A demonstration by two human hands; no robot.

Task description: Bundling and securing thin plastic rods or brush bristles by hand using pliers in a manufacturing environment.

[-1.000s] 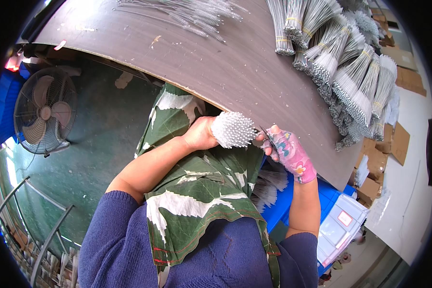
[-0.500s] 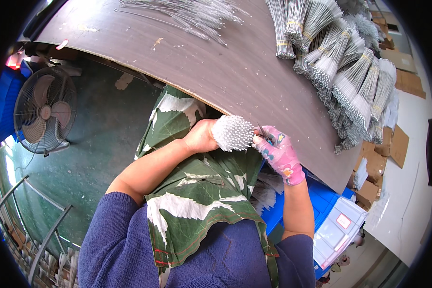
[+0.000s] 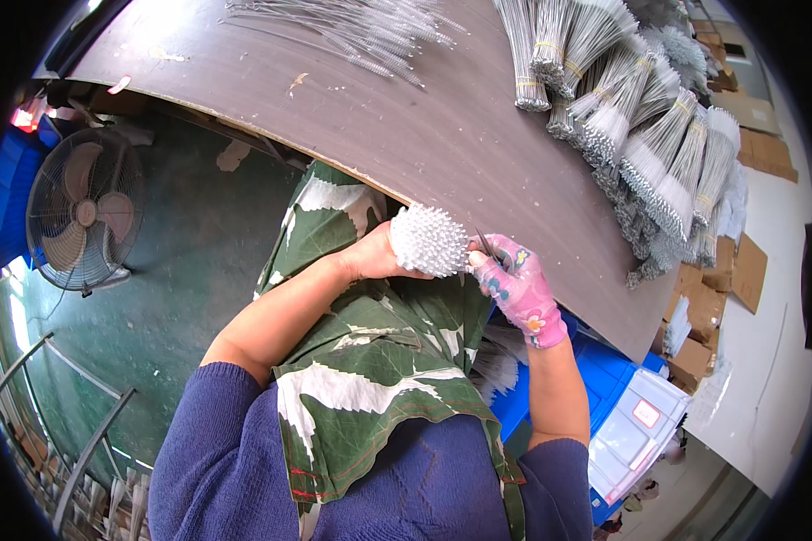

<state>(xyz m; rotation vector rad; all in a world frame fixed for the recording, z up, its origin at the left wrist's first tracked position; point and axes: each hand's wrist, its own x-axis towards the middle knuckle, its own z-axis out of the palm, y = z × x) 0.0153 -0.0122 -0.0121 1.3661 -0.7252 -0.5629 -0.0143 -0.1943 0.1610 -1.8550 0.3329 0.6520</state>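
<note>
Round fan (image 3: 85, 214) on green floor (image 3: 185, 248) near brown table (image 3: 379, 117).

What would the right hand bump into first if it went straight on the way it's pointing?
Probably the round white bundle in the left hand: the right hand points toward its edge. Depth is unclear, so I can't tell whether they touch.

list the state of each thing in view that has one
left hand: bare, holding brush bundle
brush bundle: held, tips exposed
right hand: gloved, gripping dark tool
dark tool: held, type unclear
tied bundles: banded, heaped
loose brushes: untied, spread out
fan: upright, apparently not spinning
</note>
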